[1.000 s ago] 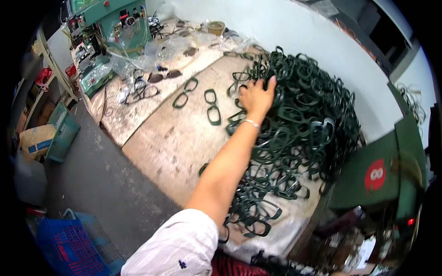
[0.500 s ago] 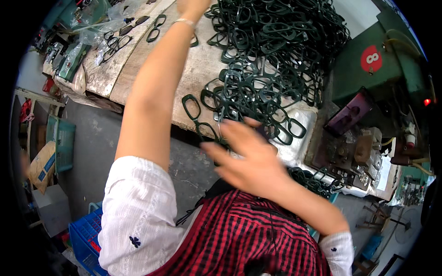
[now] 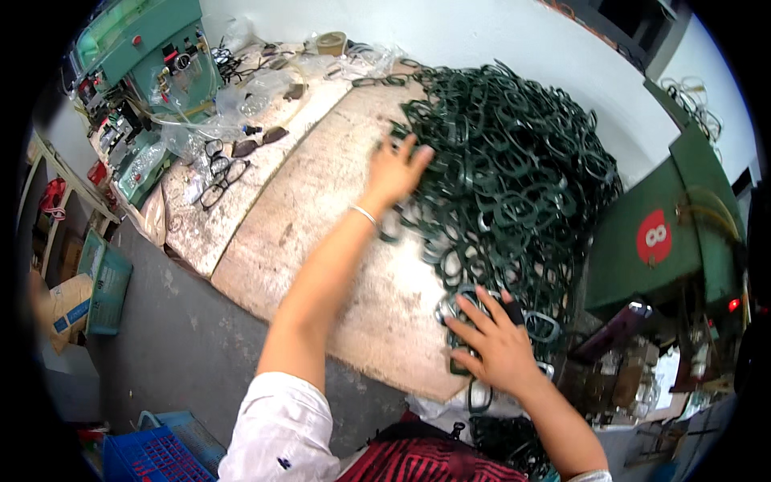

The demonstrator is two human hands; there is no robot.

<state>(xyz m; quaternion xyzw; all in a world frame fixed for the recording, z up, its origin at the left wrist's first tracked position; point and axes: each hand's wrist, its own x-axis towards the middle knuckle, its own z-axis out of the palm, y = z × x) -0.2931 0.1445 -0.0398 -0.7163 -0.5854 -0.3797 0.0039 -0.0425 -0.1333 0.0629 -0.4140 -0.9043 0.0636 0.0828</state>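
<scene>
A large heap of dark green eyeglass frame fronts (image 3: 514, 161) covers the right part of a worn wooden table (image 3: 297, 249). My left hand (image 3: 395, 173) rests against the heap's left edge, its fingers spread and nothing visibly gripped. Just below its wrist, part of a loose frame shows. At the heap's near end my right hand (image 3: 498, 341) lies on several frames with the fingers apart. One finger wears a dark band. Frames stick out from under its palm, and one hangs over the table's near edge.
Black-rimmed glasses (image 3: 218, 183) and brown lenses (image 3: 261, 141) lie at the left beside plastic bags (image 3: 185, 138). A green machine (image 3: 157, 60) stands far left, another green machine (image 3: 642, 233) at the right with a phone (image 3: 614, 329) before it. Blue crate (image 3: 161, 454) sits below left.
My left hand has come from the table's far side to the heap's left edge. My right hand has moved forward onto the near frames. Loose frames have shifted toward the heap, and the view has tilted up.
</scene>
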